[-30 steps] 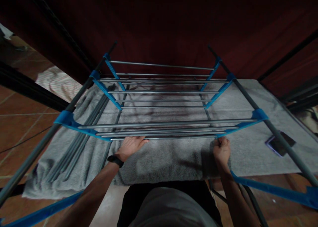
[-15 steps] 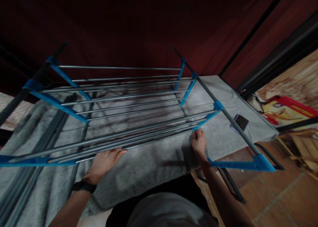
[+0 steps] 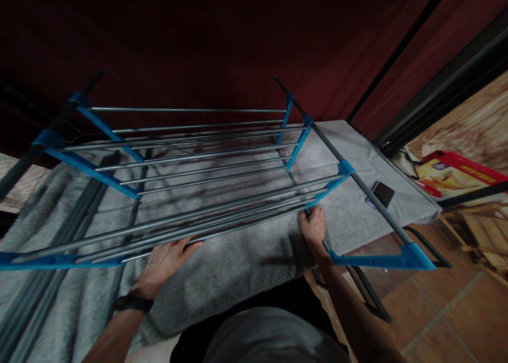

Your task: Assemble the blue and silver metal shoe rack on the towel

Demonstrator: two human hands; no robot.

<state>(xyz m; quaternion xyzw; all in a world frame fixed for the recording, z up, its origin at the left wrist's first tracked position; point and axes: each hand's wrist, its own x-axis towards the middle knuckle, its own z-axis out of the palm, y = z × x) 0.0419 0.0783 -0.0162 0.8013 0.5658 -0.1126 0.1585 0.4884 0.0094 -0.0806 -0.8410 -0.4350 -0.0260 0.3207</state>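
A rack of thin metal rods (image 3: 198, 155) joined by blue plastic brackets (image 3: 329, 190) stands over a grey cloth (image 3: 246, 262). My left hand (image 3: 169, 262), with a dark band at the wrist, is closed on the lowest front rod (image 3: 234, 229); its fingertips are hidden behind the rods. Just below the front right bracket, my right hand (image 3: 313, 226) wraps round a dark grey tube (image 3: 292, 179) that runs along the rack's lower right side. A blue end piece (image 3: 384, 261) sits beside my right forearm, at the foot of the upper right tube (image 3: 375, 207).
Several loose grey tubes (image 3: 69, 230) lie on the cloth at left. A phone (image 3: 381, 194) rests beyond the right tube. A red and yellow box (image 3: 456, 175) and a wooden frame (image 3: 484, 238) are at far right. Dark red fabric (image 3: 190, 45) hangs behind.
My right hand has shifted slightly left along with the rack's right side in view. My left hand keeps its place on the front rod.
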